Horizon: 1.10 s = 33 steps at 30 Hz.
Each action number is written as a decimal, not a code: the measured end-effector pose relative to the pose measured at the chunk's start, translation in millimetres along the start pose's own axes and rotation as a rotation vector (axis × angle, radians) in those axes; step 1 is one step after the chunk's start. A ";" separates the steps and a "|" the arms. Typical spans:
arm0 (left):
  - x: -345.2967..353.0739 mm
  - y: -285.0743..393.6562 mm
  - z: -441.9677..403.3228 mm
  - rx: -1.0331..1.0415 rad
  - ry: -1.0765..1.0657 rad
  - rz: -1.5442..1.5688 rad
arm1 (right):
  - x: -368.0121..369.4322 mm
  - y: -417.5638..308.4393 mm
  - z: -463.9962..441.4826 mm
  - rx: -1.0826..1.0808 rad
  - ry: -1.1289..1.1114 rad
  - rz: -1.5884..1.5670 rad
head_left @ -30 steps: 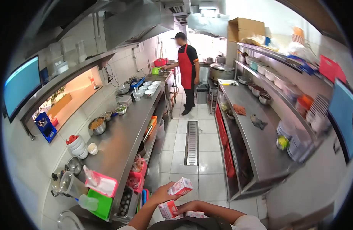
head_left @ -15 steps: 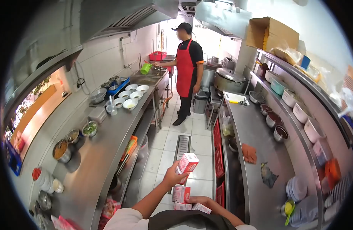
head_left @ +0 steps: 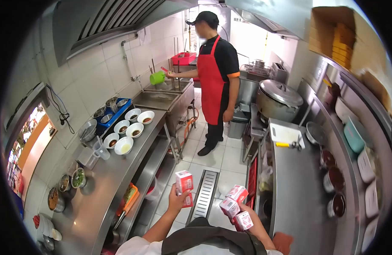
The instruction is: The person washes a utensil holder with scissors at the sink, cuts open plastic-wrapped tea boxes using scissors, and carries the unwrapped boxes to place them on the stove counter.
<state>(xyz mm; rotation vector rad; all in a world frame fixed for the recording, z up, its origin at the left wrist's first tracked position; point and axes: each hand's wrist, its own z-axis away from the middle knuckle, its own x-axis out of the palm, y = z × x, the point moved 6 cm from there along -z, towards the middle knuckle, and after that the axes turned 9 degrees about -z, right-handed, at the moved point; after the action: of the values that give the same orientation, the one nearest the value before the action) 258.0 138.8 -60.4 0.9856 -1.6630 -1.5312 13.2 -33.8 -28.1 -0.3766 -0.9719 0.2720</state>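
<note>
My left hand (head_left: 174, 202) is closed around two small red-and-white boxes (head_left: 184, 180), one above the other, held over the aisle floor. To its right, my right hand (head_left: 252, 216) grips three similar boxes (head_left: 230, 207) clustered at different angles. Parts of its fingers are hidden behind them. A gap separates the two groups of boxes, and both stay in front of my dark apron (head_left: 204, 240). What is inside the boxes does not show.
Ahead, a person in a red apron (head_left: 210, 76) holds a green jug (head_left: 157, 77) by the sinks. White bowls (head_left: 123, 145) stand on the left steel counter (head_left: 91, 191). A cutting board (head_left: 285, 134) lies on the right counter (head_left: 298, 187). A drain grate (head_left: 205, 195) runs along the aisle floor.
My view has advanced along the aisle, so the person and the sinks look nearer. My hands have spread apart, and the right hand's boxes have come up and to the right.
</note>
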 end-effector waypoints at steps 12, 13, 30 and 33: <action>228.6 -102.7 -421.4 0.011 -0.106 -0.031 | -15.2 -371.3 -323.3 -0.138 -0.096 -0.029; 268.0 -88.6 -457.5 -0.006 -0.190 0.066 | -9.5 -403.7 -335.6 -0.183 -0.070 -0.034; 654.8 0.3 -1009.7 0.003 -0.290 0.435 | -94.9 -818.2 -639.8 0.115 -0.225 -0.281; 655.9 -4.9 -1056.7 -0.041 -0.269 0.360 | -70.2 -889.2 -686.8 0.159 -0.183 -0.218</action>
<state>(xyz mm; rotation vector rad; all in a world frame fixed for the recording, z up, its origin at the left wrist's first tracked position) 845.5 -954.4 20.9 0.4378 -1.8646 -1.4891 603.2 -992.3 -48.6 -0.0998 -1.1533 0.1854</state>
